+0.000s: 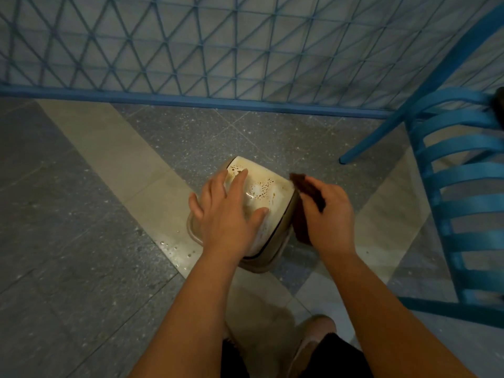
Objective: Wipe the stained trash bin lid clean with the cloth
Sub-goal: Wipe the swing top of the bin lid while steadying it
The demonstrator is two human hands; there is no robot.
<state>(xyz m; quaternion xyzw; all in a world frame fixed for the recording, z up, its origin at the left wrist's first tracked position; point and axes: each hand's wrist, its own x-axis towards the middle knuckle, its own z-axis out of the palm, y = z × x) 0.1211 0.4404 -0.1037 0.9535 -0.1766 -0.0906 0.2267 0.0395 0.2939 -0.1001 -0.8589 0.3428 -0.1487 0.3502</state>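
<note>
A small beige trash bin (275,241) stands on the floor in the middle of the view. Its cream lid (266,188) carries brown speckled stains near the far end and in the centre. My left hand (226,214) lies flat on the lid's left side with fingers spread and straight. My right hand (330,216) grips a dark brown cloth (309,190) just off the bin's right side; part of the cloth hangs down beside the bin wall.
A blue slatted chair (463,186) stands close on the right, one leg reaching toward the bin. A blue lattice fence (191,50) runs across the back. Water drops (177,249) lie on the tiled floor left of the bin. My shoe (313,339) is below.
</note>
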